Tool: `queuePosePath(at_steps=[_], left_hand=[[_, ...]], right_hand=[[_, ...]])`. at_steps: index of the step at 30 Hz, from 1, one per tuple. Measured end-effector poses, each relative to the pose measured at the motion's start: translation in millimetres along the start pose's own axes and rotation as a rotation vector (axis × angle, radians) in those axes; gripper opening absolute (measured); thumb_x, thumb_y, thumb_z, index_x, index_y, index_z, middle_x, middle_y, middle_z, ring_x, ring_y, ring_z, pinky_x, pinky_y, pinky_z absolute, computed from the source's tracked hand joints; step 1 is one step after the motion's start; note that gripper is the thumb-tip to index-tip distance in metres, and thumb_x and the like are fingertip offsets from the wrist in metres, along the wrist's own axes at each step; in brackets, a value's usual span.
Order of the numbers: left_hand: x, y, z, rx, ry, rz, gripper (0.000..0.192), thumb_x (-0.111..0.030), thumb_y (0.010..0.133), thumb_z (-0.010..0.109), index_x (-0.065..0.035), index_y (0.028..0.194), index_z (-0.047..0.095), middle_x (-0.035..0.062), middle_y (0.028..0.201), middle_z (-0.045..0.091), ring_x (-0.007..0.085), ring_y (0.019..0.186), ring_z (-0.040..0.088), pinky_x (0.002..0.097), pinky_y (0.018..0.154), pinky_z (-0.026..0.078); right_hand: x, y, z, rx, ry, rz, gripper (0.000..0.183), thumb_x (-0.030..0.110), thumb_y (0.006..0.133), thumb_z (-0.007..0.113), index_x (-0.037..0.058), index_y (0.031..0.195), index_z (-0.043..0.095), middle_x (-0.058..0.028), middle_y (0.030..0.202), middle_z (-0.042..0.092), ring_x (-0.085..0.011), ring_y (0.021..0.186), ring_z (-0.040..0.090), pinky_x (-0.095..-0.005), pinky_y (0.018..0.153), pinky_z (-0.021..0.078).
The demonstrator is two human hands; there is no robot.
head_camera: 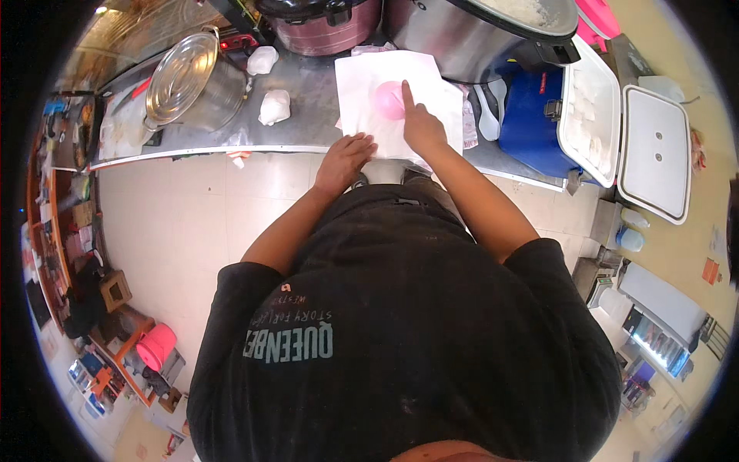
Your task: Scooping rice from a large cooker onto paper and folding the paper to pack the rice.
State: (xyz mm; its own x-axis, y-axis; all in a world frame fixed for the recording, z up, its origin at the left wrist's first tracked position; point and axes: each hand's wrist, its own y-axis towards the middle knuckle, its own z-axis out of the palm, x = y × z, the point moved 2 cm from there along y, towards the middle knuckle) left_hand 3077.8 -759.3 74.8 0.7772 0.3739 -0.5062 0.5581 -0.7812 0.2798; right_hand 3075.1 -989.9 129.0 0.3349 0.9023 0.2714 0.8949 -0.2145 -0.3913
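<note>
Sheets of white wrapping paper point(361, 75) lie stacked at the counter's front edge, with a round pink plastic bowl point(388, 104) on them. My right hand point(424, 124) is at the bowl's right side. Its index finger points away from me along the rim, while the other fingers are curled; whether they grip the bowl is hidden. Resting palm down, my left hand point(344, 160) touches the paper's near left corner and holds nothing. Left of the paper sit two white wrapped packets, a nearer packet point(275, 107) and a farther packet point(262, 60).
Behind the paper stand a large steel cooker point(456, 43) with white rice and a lidded pink cooker point(326, 29). Two white rice paddles point(488, 115) lie beside a blue cooler point(534, 124), whose lid point(655, 153) hangs open; white packets fill it. A lidded steel pot point(199, 86) stands left.
</note>
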Motion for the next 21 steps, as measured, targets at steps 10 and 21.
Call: queuePosePath(at_steps=[10,21], left_hand=[[9,8,-16,-0.194,-0.218,-0.074,0.011,-0.012,0.094,0.074,-0.0053,0.102,0.077,0.0134,0.108,0.078,0.0332,0.108,0.073,0.0483,0.107,0.053],[8,41,-32,-0.058,-0.513,-0.404,0.022,-0.009,0.094,0.077,-0.0064,0.116,0.077,0.0131,0.099,0.078,0.0248,0.092,0.075,0.0362,0.089,0.058]], right_hand=[[-129,-60,-53,-0.41,0.383,0.11,0.068,0.02,0.103,0.062,0.0078,0.163,0.033,-0.0293,0.155,0.051,-0.0506,0.136,0.055,-0.0502,0.113,0.0473],[-91,-73,-4,-0.385,0.283,-0.403,0.058,0.017,0.089,0.08,0.0045,0.143,0.062,-0.0202,0.146,0.062,-0.0387,0.135,0.058,-0.0455,0.115,0.0461]])
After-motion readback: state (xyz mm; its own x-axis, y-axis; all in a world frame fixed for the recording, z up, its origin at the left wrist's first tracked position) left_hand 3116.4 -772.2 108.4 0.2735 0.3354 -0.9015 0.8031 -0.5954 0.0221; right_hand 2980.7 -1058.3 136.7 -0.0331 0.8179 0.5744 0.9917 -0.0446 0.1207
